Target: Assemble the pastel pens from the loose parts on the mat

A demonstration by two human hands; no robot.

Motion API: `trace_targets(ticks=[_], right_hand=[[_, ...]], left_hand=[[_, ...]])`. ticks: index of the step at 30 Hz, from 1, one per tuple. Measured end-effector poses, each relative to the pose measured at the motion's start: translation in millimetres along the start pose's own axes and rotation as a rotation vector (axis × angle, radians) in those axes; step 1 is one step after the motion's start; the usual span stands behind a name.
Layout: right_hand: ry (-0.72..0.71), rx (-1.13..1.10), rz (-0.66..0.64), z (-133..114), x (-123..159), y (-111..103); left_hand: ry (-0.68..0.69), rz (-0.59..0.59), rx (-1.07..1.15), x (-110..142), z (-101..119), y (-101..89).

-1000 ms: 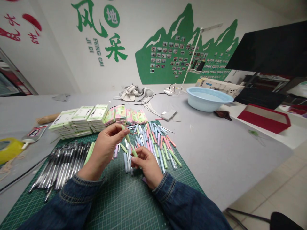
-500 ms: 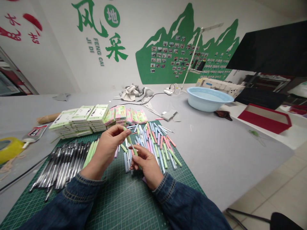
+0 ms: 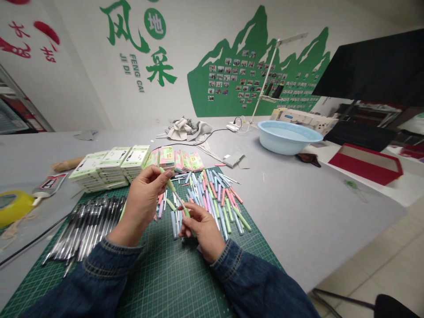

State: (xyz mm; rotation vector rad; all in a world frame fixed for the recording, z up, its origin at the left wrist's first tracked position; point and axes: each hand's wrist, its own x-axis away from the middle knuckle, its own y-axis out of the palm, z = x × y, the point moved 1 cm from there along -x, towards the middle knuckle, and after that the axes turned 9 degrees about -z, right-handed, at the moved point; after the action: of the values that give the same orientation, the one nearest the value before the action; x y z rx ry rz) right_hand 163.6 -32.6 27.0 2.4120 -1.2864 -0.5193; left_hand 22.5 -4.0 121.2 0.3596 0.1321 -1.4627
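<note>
My left hand (image 3: 143,204) pinches the upper green piece (image 3: 171,184) of a pen between thumb and fingers. Lower down, my right hand (image 3: 206,229) grips the other green piece (image 3: 186,213). A thin whitish refill (image 3: 179,199) shows between the two pieces, so the pen is drawn apart. Both hands are above a green cutting mat (image 3: 165,274). Close by my right hand lies a pile of blue, green, pink and purple pen parts (image 3: 215,194). Left of my left hand, black-and-clear pens (image 3: 89,225) lie in a row, with some green ones partly hidden behind the wrist.
Stacked white-green boxes (image 3: 112,165) and pink-green boxes (image 3: 183,160) stand behind the mat. Yellow tape (image 3: 13,211) and a glue tube (image 3: 49,184) lie at left. A blue basin (image 3: 288,139) sits near a sewing machine (image 3: 304,118) at the back right.
My left hand has moved up and left with the upper green piece. The gap between the two pieces has widened, and more of the refill shows. My right hand stays nearly still.
</note>
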Motion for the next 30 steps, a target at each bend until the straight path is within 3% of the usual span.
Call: trace_targets(ticks=[13, 17, 20, 23, 25, 27, 30], right_hand=[[0.004, -0.028, -0.012, 0.4, -0.3, 0.3], [0.003, -0.031, -0.003, -0.5, -0.6, -0.4], [0.016, -0.032, 0.034, -2.3, -1.1, -0.4], [0.028, -0.031, 0.070, -3.0, -1.6, 0.3], [0.037, -0.029, 0.084, -2.6, -1.8, 0.5], [0.040, -0.028, 0.090, -1.9, -2.0, 0.6], [0.037, -0.024, 0.090, -1.5, -2.1, 0.4]], left_hand=[[0.071, 0.113, 0.273, -2.4, 18.2, -8.2], [0.057, 0.128, 0.235, -2.2, 19.0, -18.7], [-0.120, -0.035, -0.095, 3.0, 4.6, -33.9], [-0.398, -0.420, -0.684, 14.2, -28.1, -48.5], [-0.413, -0.465, -1.029, 21.5, -50.9, -56.1], [-0.407, -0.451, -1.223, 26.9, -67.0, -59.4], [-0.372, -0.382, -1.264, 30.0, -68.3, -56.5]])
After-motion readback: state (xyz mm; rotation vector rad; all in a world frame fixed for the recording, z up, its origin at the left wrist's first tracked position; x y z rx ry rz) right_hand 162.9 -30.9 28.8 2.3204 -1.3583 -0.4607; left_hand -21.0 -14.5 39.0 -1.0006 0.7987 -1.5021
